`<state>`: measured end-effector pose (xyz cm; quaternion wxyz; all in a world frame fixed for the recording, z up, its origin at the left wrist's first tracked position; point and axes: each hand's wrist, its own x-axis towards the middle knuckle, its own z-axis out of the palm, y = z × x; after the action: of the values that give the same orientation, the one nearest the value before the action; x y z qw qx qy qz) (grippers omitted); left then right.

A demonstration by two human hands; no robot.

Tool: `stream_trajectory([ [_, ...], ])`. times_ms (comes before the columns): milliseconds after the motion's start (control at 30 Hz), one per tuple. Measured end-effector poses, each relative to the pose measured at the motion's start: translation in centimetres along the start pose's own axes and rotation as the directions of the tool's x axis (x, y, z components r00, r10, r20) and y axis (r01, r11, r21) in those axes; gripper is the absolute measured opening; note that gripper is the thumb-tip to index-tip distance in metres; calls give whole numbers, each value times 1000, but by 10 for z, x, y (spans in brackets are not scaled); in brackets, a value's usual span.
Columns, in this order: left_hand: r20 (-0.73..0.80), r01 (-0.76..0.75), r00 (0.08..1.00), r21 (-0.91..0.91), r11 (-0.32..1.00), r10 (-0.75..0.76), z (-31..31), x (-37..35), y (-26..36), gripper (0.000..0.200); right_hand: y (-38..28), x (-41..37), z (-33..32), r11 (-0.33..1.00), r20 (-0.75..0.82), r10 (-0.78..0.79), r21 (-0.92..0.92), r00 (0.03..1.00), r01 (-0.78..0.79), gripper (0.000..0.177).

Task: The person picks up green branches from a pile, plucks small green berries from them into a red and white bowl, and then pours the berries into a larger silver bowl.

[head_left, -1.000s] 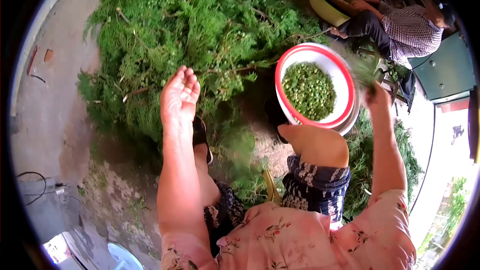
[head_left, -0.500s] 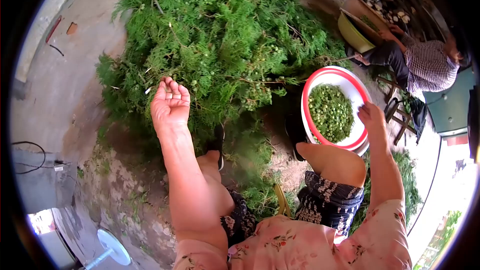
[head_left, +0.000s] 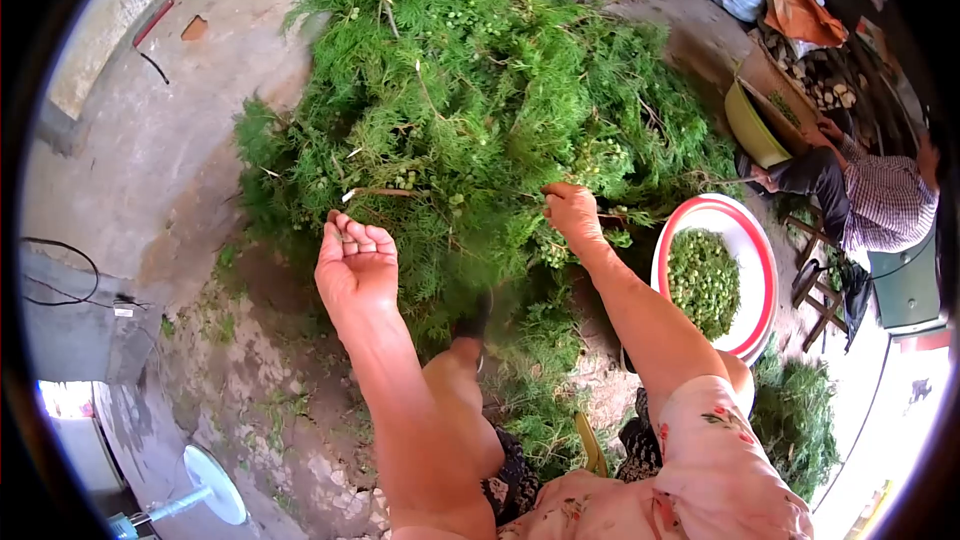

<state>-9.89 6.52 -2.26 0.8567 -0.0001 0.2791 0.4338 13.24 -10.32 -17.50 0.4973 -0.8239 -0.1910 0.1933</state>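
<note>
My left hand (head_left: 360,265) is palm up with its fingers curled inward, at the near left edge of a big heap of feathery green conifer branches (head_left: 450,90). What those fingers hold, if anything, is hidden. Just above their tips lies a brown branch (head_left: 385,191) with a pale cut end. My right hand (head_left: 572,215) reaches over the heap, thumb and fingers pinched at a green sprig (head_left: 553,240) bearing small round cones. Beside my right forearm stands a white basin with a red rim (head_left: 768,285), holding picked green cones (head_left: 703,285).
At the right sits another person (head_left: 885,200), their hand near a yellow-green basin (head_left: 750,130). A wooden stool (head_left: 825,310) stands below them. More cut greenery (head_left: 795,420) lies at lower right. A pale blue round fan-like object (head_left: 215,485) is at lower left.
My right hand has left the basin's rim and moved left onto the branches. My left hand stays curled at the heap's edge. The view has shifted, so the surroundings appear farther right.
</note>
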Motion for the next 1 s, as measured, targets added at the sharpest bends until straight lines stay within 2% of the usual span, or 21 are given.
stream_trajectory([
  [33,26,9,1000,-15,1000,-8,-2,1,3,14,-4,7,7,998,24,6,-58,1000,-5,27],
  [133,62,26,998,-26,999,-24,-3,4,7,15,-3,18,29,910,10,-188,-375,982,178,33],
  [167,75,36,997,-23,999,-35,-3,6,8,15,-3,21,34,905,92,-161,-384,983,184,37],
  [267,61,30,998,-10,999,-30,1,6,9,13,-9,17,44,783,208,-78,-592,975,189,37],
  [300,37,18,999,-9,1000,-18,5,6,8,12,-5,13,46,784,184,-110,-589,977,199,27],
  [400,33,17,999,-1,1000,-17,8,6,8,11,14,13,48,858,83,-131,-489,988,155,18],
  [433,47,23,999,1,1000,-23,8,7,8,11,19,8,48,833,19,-275,-495,961,248,11],
  [533,68,36,997,4,999,-36,2,11,11,10,32,-2,33,813,117,-328,-470,937,343,11],
  [567,74,33,997,-2,999,-33,2,11,12,10,39,-5,32,835,102,-339,-425,935,349,10],
  [600,79,38,996,-4,999,-37,1,12,12,10,46,-7,26,844,191,-251,-437,949,311,9],
  [700,61,42,997,-30,999,-40,1,13,15,11,48,-23,25,856,174,-369,-319,913,407,11],
  [800,55,56,997,-48,997,-53,1,14,16,13,48,-48,21,908,126,-238,-324,963,266,16],
  [1000,79,73,994,-33,997,-70,1,14,13,12,70,-72,17,884,151,-284,-342,947,320,12],
])
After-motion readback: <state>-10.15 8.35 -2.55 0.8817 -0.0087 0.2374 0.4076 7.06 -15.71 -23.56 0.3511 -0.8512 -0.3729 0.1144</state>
